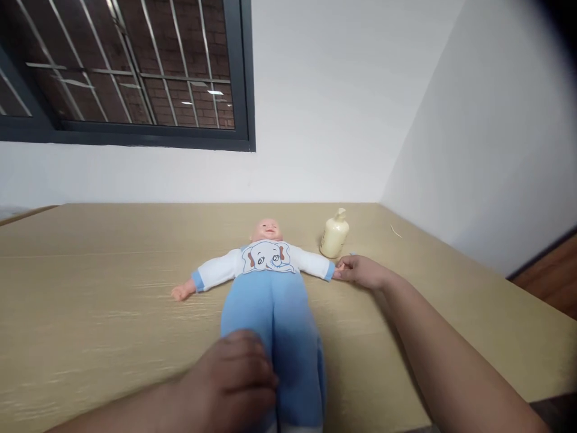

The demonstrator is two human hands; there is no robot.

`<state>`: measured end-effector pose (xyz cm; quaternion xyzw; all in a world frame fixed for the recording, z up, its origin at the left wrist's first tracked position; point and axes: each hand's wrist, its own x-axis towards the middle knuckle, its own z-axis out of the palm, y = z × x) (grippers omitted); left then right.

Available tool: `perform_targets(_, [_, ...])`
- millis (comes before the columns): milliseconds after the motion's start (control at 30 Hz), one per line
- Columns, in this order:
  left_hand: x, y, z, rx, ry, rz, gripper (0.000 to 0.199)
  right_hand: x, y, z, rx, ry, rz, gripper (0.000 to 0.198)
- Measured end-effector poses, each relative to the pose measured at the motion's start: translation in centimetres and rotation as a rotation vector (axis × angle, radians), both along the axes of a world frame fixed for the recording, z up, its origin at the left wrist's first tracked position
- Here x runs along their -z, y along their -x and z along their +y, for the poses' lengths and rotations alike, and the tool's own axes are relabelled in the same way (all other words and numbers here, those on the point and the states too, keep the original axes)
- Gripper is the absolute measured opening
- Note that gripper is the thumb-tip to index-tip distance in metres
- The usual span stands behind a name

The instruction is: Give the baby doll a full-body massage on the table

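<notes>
A baby doll lies on its back on the table, head at the far side and arms spread wide. It wears a white top with an elephant print and light blue trousers. My right hand is closed around the doll's hand on the right, just past the blue cuff. Over the trouser leg on the left is my left hand, slightly blurred, its fingers curled in; what is inside them is hidden. Behind my right hand stands a cream pump bottle, upright.
The wood-coloured table reaches back to a white wall and a side wall at the right. A barred window with a dark frame is at upper left. A thin pale strip lies on the tabletop right of the bottle.
</notes>
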<state>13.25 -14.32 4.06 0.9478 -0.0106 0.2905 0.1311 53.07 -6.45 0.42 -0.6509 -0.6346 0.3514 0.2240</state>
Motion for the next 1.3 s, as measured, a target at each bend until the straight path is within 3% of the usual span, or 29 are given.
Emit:
perform_targets(67, [-0.8, -0.6, -1.3, 0.052, -0.003, 0.224, 0.023, 0.1, -0.4, 0.0, 0.013, 0.013, 0.03, 0.052])
perform_targets(167, [-1.7, -0.8, -2.0, 0.001, -0.057, 0.318, 0.021, 0.3, -0.8, 0.0, 0.031, 0.032, 0.078, 0.054])
perform_targets(300, [-1.7, 0.5, -0.9, -0.107, -0.122, 0.38, 0.047, 0.5, -1.1, -0.1, 0.042, 0.045, 0.191, 0.052])
perform_targets(467, [0.7, 1.9, 1.3, -0.225, -0.144, 0.368, 0.079, 0.8, -1.2, 0.0, 0.093, 0.066, 0.382, 0.047])
perform_targets(700, [3.7, 2.0, 3.8, -0.326, -0.215, 0.241, 0.081, 0.6, -0.3, -0.1, 0.159, 0.068, 0.492, 0.043])
perform_targets(833, [4.0, 2.2, 4.5, -0.363, -0.188, 0.125, 0.067, -0.7, 0.9, -0.5, 0.162, -0.099, 0.278, 0.035])
perform_targets(967, [3.9, 2.6, 4.9, -0.372, -0.097, 0.051, 0.062, -1.8, 2.9, -1.1, 0.22, -0.39, 0.073, 0.035])
perform_targets(1133, [3.4, 2.4, 5.4, -0.357, 0.053, -0.036, 0.059, -1.1, 6.6, -1.2, 0.295, -0.696, 0.014, 0.033])
perform_targets(1300, [3.2, 1.1, 6.3, -0.331, 0.18, -0.146, 0.052, -0.2, 10.3, -1.6, 0.12, -0.913, -0.293, 0.068])
